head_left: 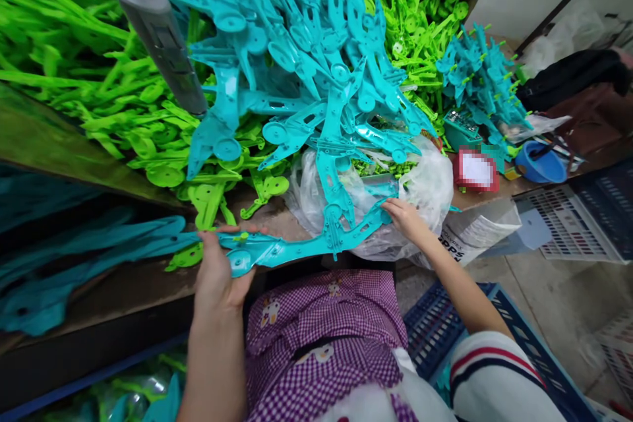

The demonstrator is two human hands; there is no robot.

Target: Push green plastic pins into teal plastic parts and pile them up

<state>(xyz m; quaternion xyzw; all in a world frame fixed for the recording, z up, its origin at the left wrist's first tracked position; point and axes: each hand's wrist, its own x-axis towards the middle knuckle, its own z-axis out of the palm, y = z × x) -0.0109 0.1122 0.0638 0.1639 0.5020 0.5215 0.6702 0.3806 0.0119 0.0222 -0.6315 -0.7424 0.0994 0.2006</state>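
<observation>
A long turquoise molded plastic part (pixel 301 249) spans the space in front of my apron, with a round boss at its left end. My left hand (pixel 222 267) is closed around that end, the thumb toward me and fingers beneath. At the far right end, my right hand (pixel 403 216) pinches the part's tip. A small green piece (pixel 241 237) sits on the part near my left hand. Just behind it lies a clear plastic bag (pixel 428 178) holding small green pieces. A heap of turquoise plastic parts (pixel 291 33) rises beyond, partly overlapping the bag.
A grey powered screwdriver (pixel 161 39) hangs at upper left over bright green plastic parts (pixel 123 105). Toward the right are a red-framed box (pixel 475 170), a blue bowl (pixel 541 163) and turquoise parts with green pegs (pixel 477 72). Crates, one dark blue (pixel 524 330), stand below the bench.
</observation>
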